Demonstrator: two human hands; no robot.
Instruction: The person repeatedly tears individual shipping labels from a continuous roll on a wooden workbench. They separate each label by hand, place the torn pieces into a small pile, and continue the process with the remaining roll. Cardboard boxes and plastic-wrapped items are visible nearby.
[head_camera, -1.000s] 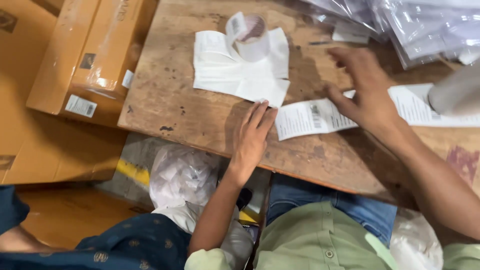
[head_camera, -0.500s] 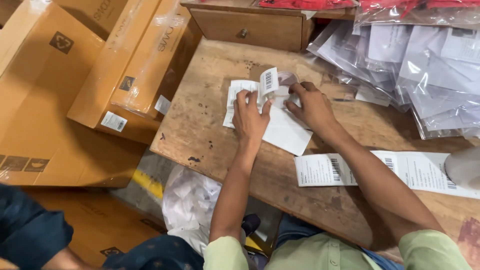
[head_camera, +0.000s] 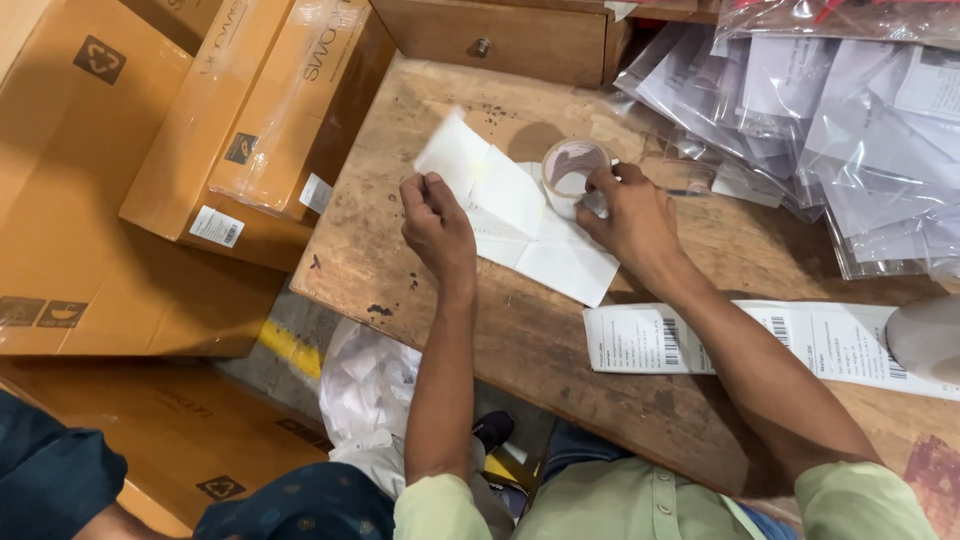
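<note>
Under right-hand fingers (head_camera: 600, 190), tape roll (head_camera: 570, 172)

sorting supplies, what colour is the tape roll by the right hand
Clear tape roll with a whitish core, seen in the head view.

tape roll (head_camera: 571, 170): clear, pale core, lying flat with the hole up, on the white sheets' upper right edge. white sheets (head_camera: 520, 220): overlapping label papers, slightly curled, spread mid-worktop (head_camera: 520, 340), one corner lifted at upper left.
</note>
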